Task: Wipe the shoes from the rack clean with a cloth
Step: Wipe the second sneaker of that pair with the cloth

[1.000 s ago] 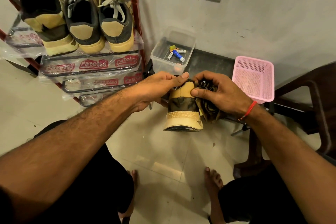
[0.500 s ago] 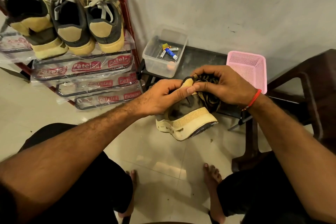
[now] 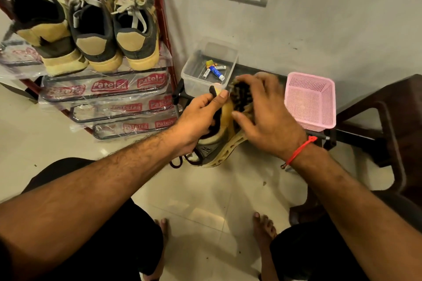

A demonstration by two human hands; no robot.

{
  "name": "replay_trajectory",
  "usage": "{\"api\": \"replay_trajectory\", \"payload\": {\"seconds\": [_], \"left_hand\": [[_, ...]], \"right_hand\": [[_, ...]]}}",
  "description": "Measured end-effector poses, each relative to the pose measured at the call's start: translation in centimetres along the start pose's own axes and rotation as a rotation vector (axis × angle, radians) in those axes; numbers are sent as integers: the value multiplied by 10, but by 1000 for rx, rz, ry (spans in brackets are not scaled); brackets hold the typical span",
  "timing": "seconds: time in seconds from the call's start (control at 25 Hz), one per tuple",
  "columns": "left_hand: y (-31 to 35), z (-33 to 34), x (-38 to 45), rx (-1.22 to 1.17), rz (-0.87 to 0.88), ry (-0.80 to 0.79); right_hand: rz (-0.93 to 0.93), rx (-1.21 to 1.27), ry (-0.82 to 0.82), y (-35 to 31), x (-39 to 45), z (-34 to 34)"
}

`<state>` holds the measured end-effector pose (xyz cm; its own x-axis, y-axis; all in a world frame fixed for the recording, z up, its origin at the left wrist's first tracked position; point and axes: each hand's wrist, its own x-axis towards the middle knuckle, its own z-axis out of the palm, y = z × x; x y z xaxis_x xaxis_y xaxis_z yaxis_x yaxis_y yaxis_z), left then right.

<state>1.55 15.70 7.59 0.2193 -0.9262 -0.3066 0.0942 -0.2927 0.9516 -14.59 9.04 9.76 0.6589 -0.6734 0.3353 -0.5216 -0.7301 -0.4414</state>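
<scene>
A tan and dark brown shoe (image 3: 220, 141) is held above the floor, tipped on its side with its pale sole facing right. My left hand (image 3: 201, 118) grips it by the collar, thumb on the tan heel. My right hand (image 3: 262, 116) presses a dark patterned cloth (image 3: 242, 96) against the shoe's upper side, fingers curled round the cloth; the hand is blurred. Three more tan and dark shoes (image 3: 91, 29) stand heels out on the top shelf of the red shoe rack (image 3: 164, 29) at the left.
A clear plastic box (image 3: 196, 80) with small tubes and a pink mesh basket (image 3: 310, 100) sit on a low dark bench (image 3: 354, 137) against the wall. A dark chair (image 3: 397, 121) stands at the right. My bare feet rest on the tiled floor below.
The shoe has been turned from heel-up to lying on its side, sole to the right. My right hand with the cloth has slid up and over the shoe.
</scene>
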Motion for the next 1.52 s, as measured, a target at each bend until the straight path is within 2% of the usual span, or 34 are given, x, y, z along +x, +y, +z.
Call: {"api": "replay_trajectory", "payload": {"seconds": [0.08,0.2,0.32,0.48,0.6,0.68,0.8,0.88,0.96,1.08,1.16,1.32,1.4,1.44,1.52], "left_hand": [[5,-2,0,-129,-24,40],[12,-12,1,-289,-17,126],[15,-15,2,-302,31,151],[15,-3,0,-117,63,95],[10,8,-7,5,113,42],[8,6,-8,-10,139,76],[16,-5,-3,-162,75,193],[17,-9,0,-181,44,201],[17,-4,-3,-189,43,151],[16,10,-13,-86,57,17],[16,16,-19,-72,73,-18],[11,14,-22,-42,139,42],[6,7,-14,-33,106,122],[5,2,-8,-78,65,184],[11,-9,5,-325,-66,247]], "right_hand": [[-94,-80,-128,0,-5,9],[-214,-99,-71,-14,-13,23],[-280,-152,21,-26,-14,30],[-120,-140,217,1,7,14],[-6,-145,241,10,11,17],[-26,-98,243,1,3,28],[-72,-13,188,-20,-15,45],[-117,-20,184,-25,-20,47],[-107,-20,250,-16,-8,38],[1,-50,379,5,16,16],[49,-69,366,9,17,18],[-7,-49,305,2,2,32],[-9,-23,305,-2,-2,36],[-3,-9,286,-5,-5,39],[13,111,238,-11,-13,46]]}}
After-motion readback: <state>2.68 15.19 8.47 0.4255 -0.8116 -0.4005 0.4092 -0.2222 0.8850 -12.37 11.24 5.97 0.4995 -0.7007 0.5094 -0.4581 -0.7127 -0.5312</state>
